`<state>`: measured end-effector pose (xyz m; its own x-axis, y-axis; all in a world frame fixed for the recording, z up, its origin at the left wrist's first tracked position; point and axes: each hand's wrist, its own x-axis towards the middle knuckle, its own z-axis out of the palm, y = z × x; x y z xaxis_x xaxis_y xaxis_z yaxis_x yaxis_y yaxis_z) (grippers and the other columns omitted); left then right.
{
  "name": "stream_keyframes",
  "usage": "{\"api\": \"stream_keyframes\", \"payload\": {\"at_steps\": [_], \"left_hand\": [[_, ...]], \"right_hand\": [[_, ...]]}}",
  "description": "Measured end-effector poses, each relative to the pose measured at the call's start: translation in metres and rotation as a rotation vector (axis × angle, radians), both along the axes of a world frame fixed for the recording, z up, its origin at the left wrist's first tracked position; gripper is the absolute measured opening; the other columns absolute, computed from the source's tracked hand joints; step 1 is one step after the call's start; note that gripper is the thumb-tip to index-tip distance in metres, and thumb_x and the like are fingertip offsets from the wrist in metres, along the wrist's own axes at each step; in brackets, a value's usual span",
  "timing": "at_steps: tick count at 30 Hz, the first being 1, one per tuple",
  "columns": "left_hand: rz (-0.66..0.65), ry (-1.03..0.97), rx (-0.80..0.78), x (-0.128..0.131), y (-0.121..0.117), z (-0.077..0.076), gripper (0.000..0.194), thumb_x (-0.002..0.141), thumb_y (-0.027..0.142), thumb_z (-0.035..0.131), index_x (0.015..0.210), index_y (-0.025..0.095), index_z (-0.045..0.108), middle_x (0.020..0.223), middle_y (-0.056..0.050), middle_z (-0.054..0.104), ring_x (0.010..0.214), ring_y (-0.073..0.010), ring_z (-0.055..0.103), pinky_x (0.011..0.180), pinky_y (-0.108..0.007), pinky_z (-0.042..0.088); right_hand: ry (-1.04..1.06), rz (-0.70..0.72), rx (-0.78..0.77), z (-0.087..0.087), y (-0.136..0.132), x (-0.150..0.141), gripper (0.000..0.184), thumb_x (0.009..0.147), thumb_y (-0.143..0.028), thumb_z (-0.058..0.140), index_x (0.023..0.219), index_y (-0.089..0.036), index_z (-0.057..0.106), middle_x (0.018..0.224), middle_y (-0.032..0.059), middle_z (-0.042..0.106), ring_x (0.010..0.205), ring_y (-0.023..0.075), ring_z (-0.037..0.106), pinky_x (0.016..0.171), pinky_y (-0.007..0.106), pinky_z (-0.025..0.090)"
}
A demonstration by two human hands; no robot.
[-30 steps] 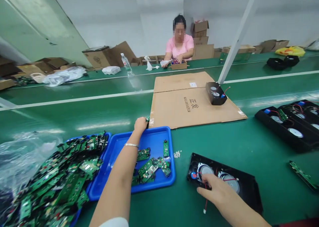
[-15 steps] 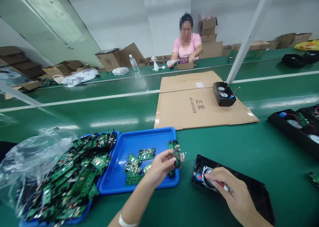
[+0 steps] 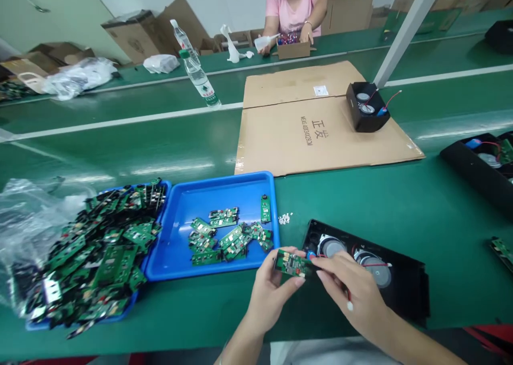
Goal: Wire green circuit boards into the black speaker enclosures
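My left hand (image 3: 270, 295) pinches a small green circuit board (image 3: 291, 264) between thumb and fingers, in front of the black speaker housing (image 3: 404, 295). My right hand (image 3: 356, 287) is closed at the right end of the board, with a thin wire in its fingers. The wire's white plug (image 3: 350, 305) dangles below the palm; its other end is hidden. Inside the housing are two round speakers, one (image 3: 332, 246) partly behind my right hand and the other (image 3: 374, 269) right of it. A blue cylindrical part (image 3: 311, 255) shows just behind the board.
A blue tray (image 3: 160, 269) holds several boards; another at left is heaped with them beside a plastic bag (image 3: 36, 220). Small white connectors (image 3: 285, 218) lie by the tray. Beyond are flat cardboard (image 3: 276, 140), a black speaker box (image 3: 366, 108), a bottle (image 3: 200, 79) and a seated person (image 3: 296, 12).
My left hand has brought the board from over the tray's right edge to the housing. My right hand has lifted off the speaker to meet it. The view has tipped downward.
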<state>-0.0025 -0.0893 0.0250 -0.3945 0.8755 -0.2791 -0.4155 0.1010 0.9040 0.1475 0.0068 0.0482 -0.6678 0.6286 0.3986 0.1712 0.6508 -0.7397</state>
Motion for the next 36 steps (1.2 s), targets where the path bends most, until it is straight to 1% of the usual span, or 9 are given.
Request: {"api": "stream_keyframes", "payload": {"at_steps": [3, 6, 10, 16, 22, 25, 29, 34, 36], "left_hand": [[0.058, 0.176, -0.051, 0.002, -0.006, 0.001, 0.030, 0.072, 0.017, 0.074, 0.100, 0.023, 0.063, 0.105, -0.006, 0.070, 0.095, -0.0217, 0.066, 0.081, -0.028, 0.054], [0.051, 0.291, -0.040, 0.002, -0.010, 0.002, 0.027, 0.073, 0.017, 0.073, 0.098, 0.026, 0.065, 0.102, -0.003, 0.072, 0.096, -0.0210, 0.066, 0.082, -0.028, 0.054], [0.003, 0.414, -0.071, -0.006, -0.017, 0.001, 0.028, 0.074, 0.017, 0.073, 0.099, 0.028, 0.068, 0.099, -0.002, 0.073, 0.092, -0.0199, 0.068, 0.081, -0.025, 0.054], [-0.064, 0.367, -0.083, -0.022, -0.027, -0.006, 0.037, 0.062, 0.016, 0.081, 0.096, 0.025, 0.071, 0.088, -0.003, 0.075, 0.079, -0.0209, 0.070, 0.072, -0.025, 0.055], [-0.079, 0.368, -0.071, -0.026, -0.032, -0.006, 0.034, 0.064, 0.017, 0.081, 0.095, 0.025, 0.070, 0.090, -0.004, 0.075, 0.081, -0.0222, 0.069, 0.073, -0.026, 0.056], [-0.088, 0.420, -0.078, -0.028, -0.034, -0.006, 0.033, 0.067, 0.017, 0.078, 0.097, 0.027, 0.069, 0.093, -0.003, 0.074, 0.085, -0.0216, 0.069, 0.075, -0.025, 0.055], [-0.006, 0.449, -0.126, -0.031, -0.038, -0.011, 0.030, 0.072, 0.017, 0.073, 0.100, 0.027, 0.067, 0.097, -0.003, 0.073, 0.089, -0.0219, 0.068, 0.075, -0.024, 0.056], [0.127, 0.171, -0.161, -0.033, -0.040, -0.016, 0.027, 0.076, 0.023, 0.071, 0.101, 0.025, 0.061, 0.107, -0.006, 0.069, 0.071, -0.0197, 0.071, 0.060, -0.026, 0.059], [0.195, 0.059, -0.145, -0.032, -0.040, -0.014, 0.028, 0.077, 0.023, 0.070, 0.102, 0.024, 0.058, 0.110, -0.007, 0.068, 0.067, -0.0192, 0.071, 0.057, -0.026, 0.058]], "right_hand": [[-0.004, 0.022, 0.000, 0.000, -0.002, -0.003, 0.015, 0.092, -0.015, 0.047, 0.099, -0.017, 0.060, 0.065, -0.0008, 0.054, 0.053, 0.0103, 0.046, 0.052, 0.023, 0.042], [0.006, 0.102, 0.049, 0.001, -0.005, -0.010, 0.012, 0.092, -0.014, 0.049, 0.092, -0.016, 0.060, 0.072, 0.0017, 0.058, 0.059, 0.0104, 0.051, 0.060, 0.025, 0.043], [-0.043, 0.160, 0.115, -0.001, -0.010, -0.020, 0.016, 0.092, -0.009, 0.048, 0.085, -0.014, 0.061, 0.071, 0.0019, 0.058, 0.062, 0.0110, 0.050, 0.062, 0.028, 0.038], [-0.154, 0.280, 0.094, -0.003, -0.010, -0.025, 0.026, 0.096, -0.017, 0.042, 0.079, -0.015, 0.062, 0.065, -0.0003, 0.052, 0.057, 0.0102, 0.041, 0.060, 0.028, 0.033], [-0.214, 0.328, 0.075, -0.005, -0.014, -0.029, 0.026, 0.095, -0.015, 0.042, 0.078, -0.017, 0.062, 0.066, -0.0011, 0.055, 0.059, 0.0092, 0.048, 0.067, 0.027, 0.036], [-0.234, 0.283, 0.071, -0.004, -0.016, -0.033, 0.027, 0.092, -0.013, 0.043, 0.072, -0.018, 0.060, 0.064, -0.0015, 0.054, 0.057, 0.0087, 0.048, 0.065, 0.025, 0.038], [-0.194, 0.183, 0.048, 0.000, -0.014, -0.039, 0.024, 0.089, -0.012, 0.043, 0.071, -0.018, 0.058, 0.061, -0.0016, 0.050, 0.051, 0.0078, 0.045, 0.052, 0.021, 0.037], [-0.266, -0.071, 0.123, 0.005, -0.004, -0.052, 0.021, 0.093, -0.016, 0.040, 0.086, -0.018, 0.059, 0.072, 0.0018, 0.055, 0.058, 0.0101, 0.054, 0.054, 0.021, 0.041], [-0.293, -0.131, 0.158, 0.007, -0.001, -0.056, 0.021, 0.094, -0.020, 0.039, 0.093, -0.018, 0.060, 0.074, 0.0030, 0.058, 0.059, 0.0113, 0.056, 0.053, 0.021, 0.043]]}}
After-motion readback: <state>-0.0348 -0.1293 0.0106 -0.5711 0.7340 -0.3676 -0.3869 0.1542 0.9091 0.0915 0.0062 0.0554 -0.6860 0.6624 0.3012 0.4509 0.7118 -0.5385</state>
